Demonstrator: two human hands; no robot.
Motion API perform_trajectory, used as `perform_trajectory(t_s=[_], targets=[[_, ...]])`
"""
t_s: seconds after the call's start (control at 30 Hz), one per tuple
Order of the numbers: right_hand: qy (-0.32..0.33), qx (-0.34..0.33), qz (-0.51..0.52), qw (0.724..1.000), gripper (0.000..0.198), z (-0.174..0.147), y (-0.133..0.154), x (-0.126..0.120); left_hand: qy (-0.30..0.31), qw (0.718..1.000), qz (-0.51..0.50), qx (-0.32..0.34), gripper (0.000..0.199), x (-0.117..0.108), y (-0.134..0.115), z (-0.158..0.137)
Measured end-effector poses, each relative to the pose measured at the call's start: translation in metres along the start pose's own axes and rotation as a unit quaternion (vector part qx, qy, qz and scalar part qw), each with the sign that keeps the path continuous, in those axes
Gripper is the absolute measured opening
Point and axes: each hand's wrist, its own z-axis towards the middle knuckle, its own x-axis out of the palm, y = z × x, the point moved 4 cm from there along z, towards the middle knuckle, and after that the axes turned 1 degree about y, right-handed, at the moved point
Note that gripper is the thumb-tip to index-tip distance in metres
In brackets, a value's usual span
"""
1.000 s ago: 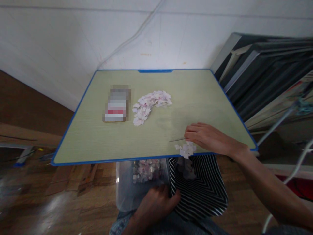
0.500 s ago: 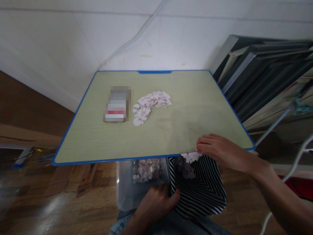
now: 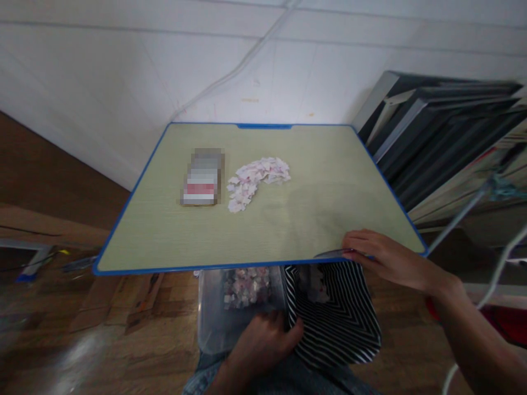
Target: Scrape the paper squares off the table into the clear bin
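My right hand (image 3: 368, 249) is at the front edge of the small table (image 3: 173, 247), its fingers closed on a thin flat sheet (image 3: 329, 254) seen nearly edge-on; its kind is not clear. Below the edge, my left hand (image 3: 267, 332) is closed around the near rim of a black-and-white striped bag (image 3: 337, 323), thumb on the bag's side. A dim grey-white crumpled thing (image 3: 315, 285) lies inside it. Beside the bag, a clear plastic bin (image 3: 212, 323) holds many paper scraps (image 3: 247, 285). A curved pile of torn white-pink paper (image 3: 255, 178) lies mid-table.
A blurred-out rectangular object (image 3: 201, 178) lies left of the pile. A white wall (image 3: 255, 71) with a cable (image 3: 242, 63) stands behind the table. Dark flat panels (image 3: 444, 120) lean at the right. Cardboard (image 3: 99, 302) lies on the wooden floor at the left.
My right hand has shifted slightly right. White paper that showed under it over the bag is out of sight; the sheet now shows edge-on. My left hand stays put, and the view has tilted slightly.
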Motion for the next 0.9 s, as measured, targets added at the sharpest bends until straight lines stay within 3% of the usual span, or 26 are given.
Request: perform_trajectory(t_s=[0.13,0.27,0.43,0.7,0.9], targets=[[-0.016,0.046,0.032,0.998,0.031,0.009,-0.013,-0.01,-0.012,1.0,0.009,-0.002,0.036,0.0,0.0,0.001],[-0.104,0.151,0.034,0.982,0.029,0.029,-0.067,-0.03,-0.016,1.0,0.005,-0.001,0.035,0.002,-0.001,0.001],[-0.143,0.232,0.015,0.962,0.029,0.071,-0.11,-0.04,-0.013,1.0,0.003,-0.004,0.036,0.003,-0.001,0.001],[-0.141,0.231,0.03,0.962,0.024,0.134,-0.085,-0.027,-0.04,0.999,0.007,0.003,0.037,-0.002,-0.002,0.003],[-0.13,0.225,0.035,0.965,0.023,0.15,-0.071,-0.024,-0.044,0.999,-0.001,-0.004,0.037,0.0,-0.002,0.002]])
